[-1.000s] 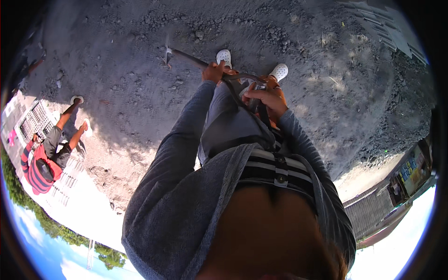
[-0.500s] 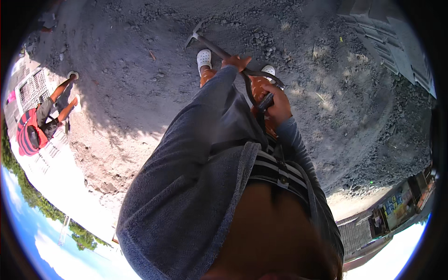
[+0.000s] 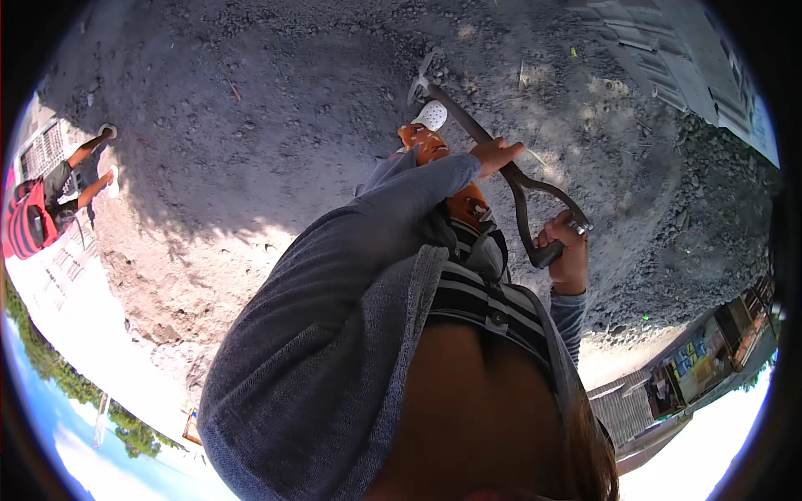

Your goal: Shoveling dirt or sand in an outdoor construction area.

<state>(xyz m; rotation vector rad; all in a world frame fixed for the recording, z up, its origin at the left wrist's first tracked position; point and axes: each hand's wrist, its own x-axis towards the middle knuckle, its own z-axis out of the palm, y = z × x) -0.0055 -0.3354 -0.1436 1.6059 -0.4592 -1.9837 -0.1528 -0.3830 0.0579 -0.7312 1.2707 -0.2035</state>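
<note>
A shovel [image 3: 461, 113] with a dark shaft and a D-shaped handle slants across the ground before me. Its pale metal head [image 3: 421, 80] rests by the loose gravel at the far end, the blade's full shape being hard to make out. My left hand [image 3: 496, 157] is closed round the shaft, just above where the handle forks. Farther right and nearer to me, my right hand [image 3: 569, 255] is wrapped round the crossbar of the D-handle. A white clog [image 3: 432, 115] on my foot stands beside the shaft, close to the head.
Grey gravelly ground [image 3: 317, 117] spreads around me. Another person [image 3: 38, 217] in red and black is at the left edge. Grey slabs or sheets [image 3: 677, 63] lie at the upper right, and a rubble heap [image 3: 697, 217] borders the right side.
The shovel and both hands have moved right in the picture. My right hand has swung outward from my body with the handle. The view has shifted, and one clog is now hidden.
</note>
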